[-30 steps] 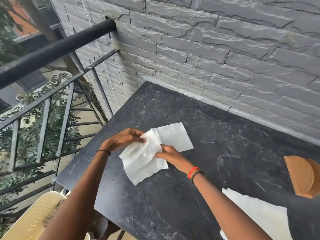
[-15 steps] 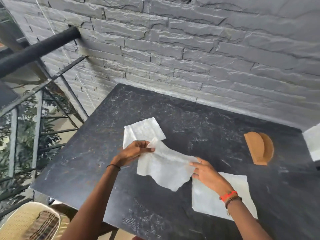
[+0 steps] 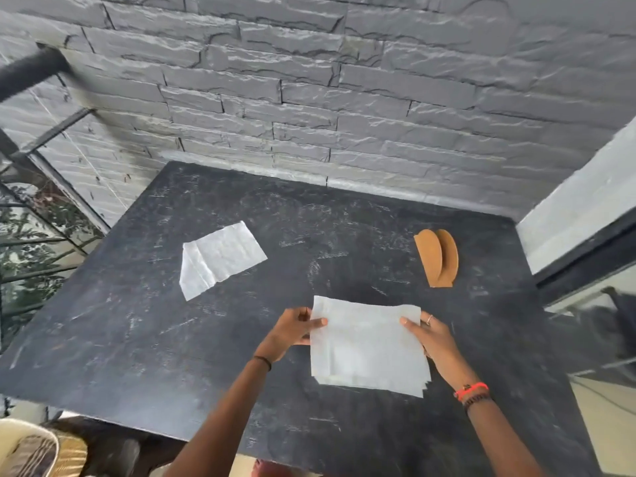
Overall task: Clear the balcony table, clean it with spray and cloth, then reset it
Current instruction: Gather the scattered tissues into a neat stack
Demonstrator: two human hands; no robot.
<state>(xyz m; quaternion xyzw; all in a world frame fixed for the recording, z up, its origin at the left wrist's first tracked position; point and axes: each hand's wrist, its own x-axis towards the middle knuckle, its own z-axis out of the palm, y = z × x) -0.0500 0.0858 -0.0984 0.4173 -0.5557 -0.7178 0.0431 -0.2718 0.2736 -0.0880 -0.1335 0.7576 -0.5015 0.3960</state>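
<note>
The stack point(image 3: 368, 346) lies flat on the counter point(image 3: 103, 339) between both hands. The left hand point(image 3: 292, 330) pinches its left edge and the right hand point(image 3: 435, 342) its right, fingers point(image 3: 318, 321) closed on paper. The holder point(image 3: 437, 258) stands ahead-right, nearer the right hand.

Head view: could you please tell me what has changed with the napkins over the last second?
The left hand and right hand carried the loose napkin rightwards, off the single napkin. They now pinch its side edges as it lies on the stack near the person. The single napkin stayed flat on the table, and the wooden holder stayed put.
</note>
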